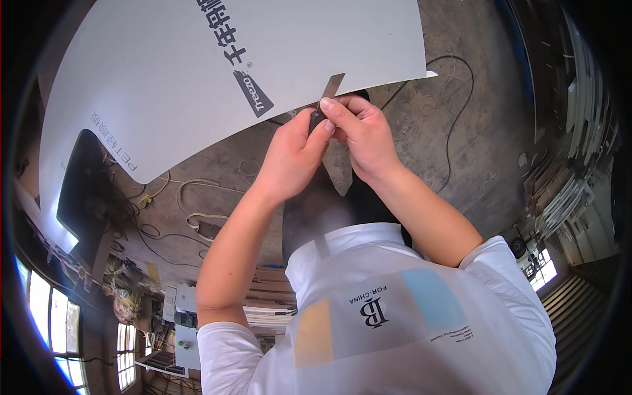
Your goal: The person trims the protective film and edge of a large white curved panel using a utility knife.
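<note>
A knife with a broad metal blade (pixel 334 85) and a dark handle is held in front of me at the near edge of a large white panel (pixel 164 72). The blade points away from me, its slanted tip over the panel. My left hand (pixel 289 158) is closed around the handle, which is mostly hidden by the fingers. With thumb and bent fingers, my right hand (pixel 368 138) pinches the knife where blade and handle meet. The panel bears dark printing and has a deep cut-out at its left corner.
Black cable (pixel 454 131) curves over the concrete floor at the right. Pale and dark cords (pixel 184 197) lie tangled on the left. Stacked boards and strips (pixel 566 197) line the right side. Windows (pixel 56 316) and a cluttered bench area (pixel 181 316) are at the lower left.
</note>
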`<state>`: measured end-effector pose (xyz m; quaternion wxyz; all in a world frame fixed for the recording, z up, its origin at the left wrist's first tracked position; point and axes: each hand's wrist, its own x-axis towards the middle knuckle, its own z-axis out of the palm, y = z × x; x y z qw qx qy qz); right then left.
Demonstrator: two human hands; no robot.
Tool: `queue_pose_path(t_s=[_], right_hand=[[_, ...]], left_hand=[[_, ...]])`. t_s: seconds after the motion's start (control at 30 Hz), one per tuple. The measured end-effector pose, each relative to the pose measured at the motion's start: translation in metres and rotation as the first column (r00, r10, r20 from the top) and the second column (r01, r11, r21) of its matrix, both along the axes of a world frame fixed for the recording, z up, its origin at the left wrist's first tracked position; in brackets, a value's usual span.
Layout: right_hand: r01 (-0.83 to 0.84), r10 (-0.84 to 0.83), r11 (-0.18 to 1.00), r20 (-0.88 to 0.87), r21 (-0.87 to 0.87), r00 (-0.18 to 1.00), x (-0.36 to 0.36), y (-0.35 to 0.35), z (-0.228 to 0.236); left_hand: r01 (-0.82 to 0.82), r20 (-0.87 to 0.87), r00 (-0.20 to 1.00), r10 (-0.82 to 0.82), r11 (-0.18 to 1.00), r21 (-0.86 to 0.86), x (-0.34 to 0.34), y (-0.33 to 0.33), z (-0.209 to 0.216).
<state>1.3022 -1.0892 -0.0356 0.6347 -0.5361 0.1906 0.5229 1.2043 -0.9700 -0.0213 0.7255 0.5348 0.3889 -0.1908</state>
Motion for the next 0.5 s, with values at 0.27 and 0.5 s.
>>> queue_pose_path(t_s=[0.27, 0.5], right_hand=[[-0.001, 0.001, 1.0, 0.023, -0.005, 1.0, 0.0005, 0.0, 0.0009], [-0.001, 0.002, 1.0, 0.022, -0.02, 1.0, 0.0, 0.001, 0.0014]], left_hand=[[0.029, -0.029, 0.999, -0.031, 0.997, -0.068, 0.0024, 0.0037, -0.0003], [-0.045, 0.034, 0.998, 0.049, 0.995, -0.092, -0.0001, -0.0011, -0.0043]])
